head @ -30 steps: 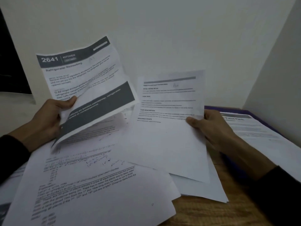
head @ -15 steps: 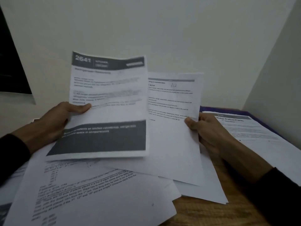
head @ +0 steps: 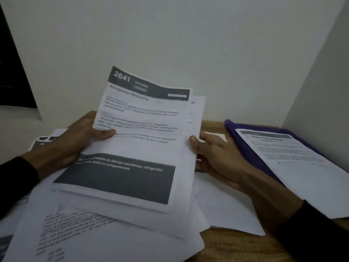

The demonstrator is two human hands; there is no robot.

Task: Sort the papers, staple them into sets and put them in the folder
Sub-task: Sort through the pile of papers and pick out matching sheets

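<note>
Centre frame: the "2641 Kitchen" sheet (head: 132, 140) laid over a second page (head: 196, 118). Left hand (head: 79, 140) pinches its left edge, thumb on top; right hand (head: 213, 157) grips the right edges. Square corners before stapling; purple folder (head: 243, 146) waits right.

Dim, flat indoor light with a cool grey cast; no glare, shadows soft. Small print on the held sheet (head: 136, 140) smears with blur. Wide-angle distortion bends the wall (head: 170, 44) edges outward.
</note>
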